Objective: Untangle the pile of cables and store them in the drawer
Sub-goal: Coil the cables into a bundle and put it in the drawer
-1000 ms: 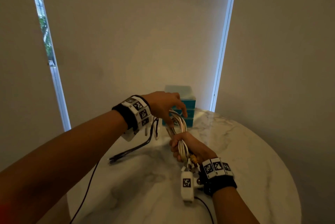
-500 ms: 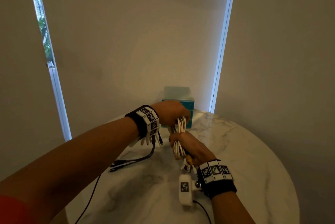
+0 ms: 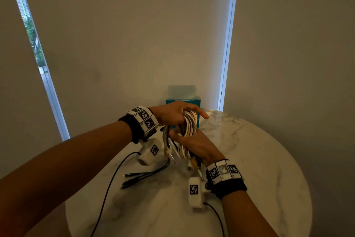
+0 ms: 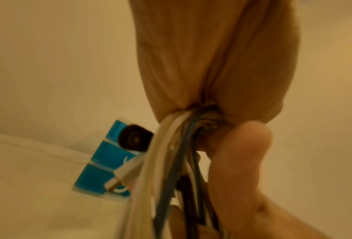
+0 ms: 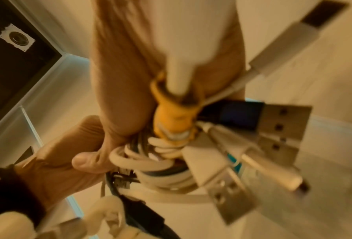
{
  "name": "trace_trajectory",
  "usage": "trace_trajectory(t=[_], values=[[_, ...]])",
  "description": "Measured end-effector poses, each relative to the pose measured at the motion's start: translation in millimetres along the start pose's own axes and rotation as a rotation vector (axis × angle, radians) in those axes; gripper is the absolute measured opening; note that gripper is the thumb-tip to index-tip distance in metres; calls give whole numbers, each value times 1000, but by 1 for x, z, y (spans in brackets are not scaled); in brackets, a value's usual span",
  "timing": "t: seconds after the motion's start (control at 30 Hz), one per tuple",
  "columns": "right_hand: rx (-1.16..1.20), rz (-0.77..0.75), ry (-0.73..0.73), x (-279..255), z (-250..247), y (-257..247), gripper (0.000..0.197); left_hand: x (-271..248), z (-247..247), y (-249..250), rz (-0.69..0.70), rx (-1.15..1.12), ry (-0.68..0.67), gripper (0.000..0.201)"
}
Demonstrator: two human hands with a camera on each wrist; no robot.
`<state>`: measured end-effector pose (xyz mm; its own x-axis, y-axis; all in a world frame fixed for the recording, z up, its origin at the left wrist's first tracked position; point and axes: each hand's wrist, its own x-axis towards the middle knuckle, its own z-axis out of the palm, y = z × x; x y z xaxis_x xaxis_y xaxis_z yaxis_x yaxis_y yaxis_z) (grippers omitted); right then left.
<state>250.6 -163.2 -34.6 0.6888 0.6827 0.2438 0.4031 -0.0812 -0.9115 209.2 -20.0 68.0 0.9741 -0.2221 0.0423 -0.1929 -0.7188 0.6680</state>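
Cable bundle (image 3: 187, 126): round, smooth cords, mostly white with blue and dark strands, looped into a loose coil and held above the table between both hands, in front of the drawer unit.
Left hand (image 3: 172, 113): fingers are wrapped over the top of the coil; the forefinger is stretched out past it.
Right hand (image 3: 196, 145): closed round the lower loops from below.
Table (image 3: 259, 160): round, polished white marble with grey veins.
Drawer unit (image 3: 183, 95): small, boxy, teal drawer fronts under a frosted top, set at the table's far edge.
Black cable (image 3: 146, 174): thin, several plug ends, lying flat on the table.
Left wrist view only: three stacked teal drawer fronts (image 4: 107, 163), and a white plug (image 4: 122, 176).
Right wrist view only: a yellow plug (image 5: 173, 118) and metal USB ends (image 5: 283, 122) hanging from the bundle, blurred.
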Motion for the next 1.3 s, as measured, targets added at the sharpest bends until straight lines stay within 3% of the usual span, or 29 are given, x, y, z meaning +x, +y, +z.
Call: trace_trajectory(t=[0.07, 0.3, 0.47, 0.63, 0.8, 0.97, 1.1, 1.3], values=[[42, 2, 5, -2, 1, -1, 53, -3, 0, -2, 16, -55, -13, 67], [269, -31, 72, 8, 19, -3, 81, -8, 4, 3, -15, -136, 41, 73], [323, 24, 13, 6, 27, -4, 39, -14, 6, 3, -27, -60, 63, 74], [212, 54, -20, 4, 27, -11, 17, -12, 2, 13, -53, 220, -22, 76], [321, 86, -40, 1, 21, -18, 35, -6, 3, 24, -1, 281, -18, 74], [432, 49, -76, -5, 17, -19, 16, -3, 5, 27, 7, 239, -58, 71], [518, 23, -111, -4, 20, -9, 43, -4, 7, 28, 12, 193, -54, 71], [426, 4, -18, 3, 23, -4, 25, -6, 10, 23, 12, 167, 2, 64]])
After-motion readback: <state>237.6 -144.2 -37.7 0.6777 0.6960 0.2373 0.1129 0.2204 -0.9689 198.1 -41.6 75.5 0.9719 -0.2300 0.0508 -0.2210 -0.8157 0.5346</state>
